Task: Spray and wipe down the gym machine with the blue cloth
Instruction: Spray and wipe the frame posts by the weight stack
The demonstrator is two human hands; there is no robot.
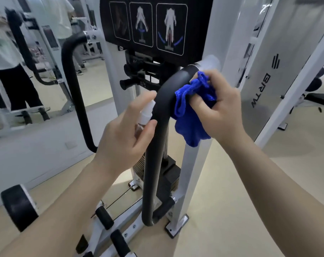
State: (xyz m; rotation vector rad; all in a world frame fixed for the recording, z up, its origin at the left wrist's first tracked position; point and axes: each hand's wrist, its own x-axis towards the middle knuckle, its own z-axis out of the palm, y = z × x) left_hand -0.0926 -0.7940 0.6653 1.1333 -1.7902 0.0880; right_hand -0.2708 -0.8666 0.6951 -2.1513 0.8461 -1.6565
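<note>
**Inspector A:** Status of the left hand [126,127]?

**Inspector B:** Fingers curled round a small spray bottle [145,114], white nozzle up, thumb on its side, forefinger on top of the nozzle. The bottle stands just left of the black padded handle [158,127] of the gym machine [192,173], very near it; whether they touch cannot be told.

**Inspector A:** And the right hand [218,106]?

**Inspector B:** Fingers closed on the blue cloth [190,117], bunched in the grip. The cloth is pressed to the right side of the handle at its upper bend, a loose fold hanging below the hand.

**Inspector A:** The machine itself?

**Inspector B:** White frame, black instruction panel [153,25] with three figure diagrams above, weight stack [139,164] behind the handle. A second black curved handle [74,89] stands to the left, well apart.

**Inspector A:** Surroundings?

**Inspector B:** Beige floor [250,201]. A wall mirror [37,62] at left reflects a person in a light top and dark shorts. A neighbouring white frame at right carries lettering [260,91], read as "BRTW".
</note>
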